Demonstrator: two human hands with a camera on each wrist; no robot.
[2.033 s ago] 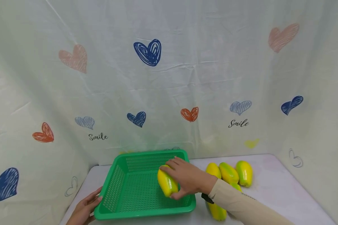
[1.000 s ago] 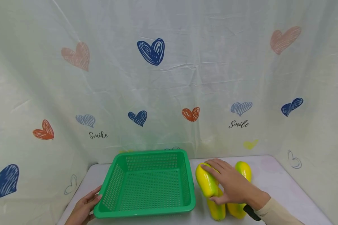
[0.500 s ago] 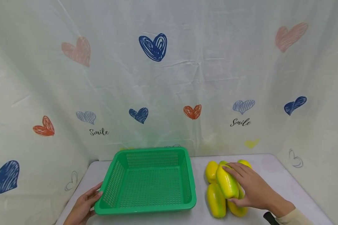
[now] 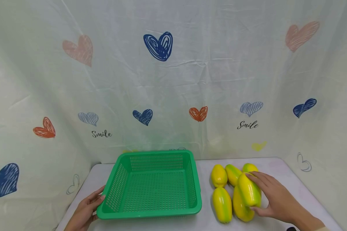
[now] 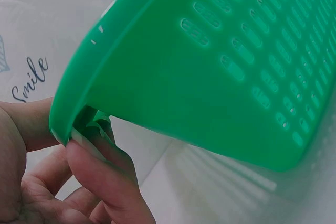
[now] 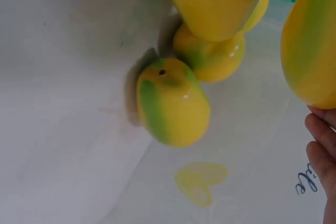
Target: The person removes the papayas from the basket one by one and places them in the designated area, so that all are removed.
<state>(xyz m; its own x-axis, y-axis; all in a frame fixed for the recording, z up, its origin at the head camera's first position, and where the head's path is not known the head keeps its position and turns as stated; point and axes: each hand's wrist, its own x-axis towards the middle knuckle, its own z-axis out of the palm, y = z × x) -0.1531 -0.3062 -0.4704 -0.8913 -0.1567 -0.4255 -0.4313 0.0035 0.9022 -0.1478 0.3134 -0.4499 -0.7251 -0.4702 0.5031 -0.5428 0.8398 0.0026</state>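
Note:
My right hand (image 4: 280,199) holds a glossy, oblong yellow-green fruit (image 4: 249,190), like a mango or papaya, between thumb and fingers. It overlaps another yellow-green fruit (image 4: 240,208) behind it; whether they touch I cannot tell. In the right wrist view, the fingers (image 6: 321,135) lie against the held fruit (image 6: 312,51), and the thumb is out of sight. My left hand (image 4: 84,210) grips the left rim of a green perforated plastic basket (image 4: 150,215). The left wrist view shows thumb and fingers around the rim (image 5: 79,82), with the basket tilted in that view.
More such fruits lie right of the basket: one at the front (image 4: 222,205), one behind it (image 4: 218,175), then a greener one (image 4: 233,174) and one farther right (image 4: 250,167). A white table (image 4: 271,170) meets a heart-printed curtain (image 4: 173,89).
The right hand has moved from above the basket rightward to the fruits, with a fruit still in its grip over the last second. The left hand has stayed at the basket's rim.

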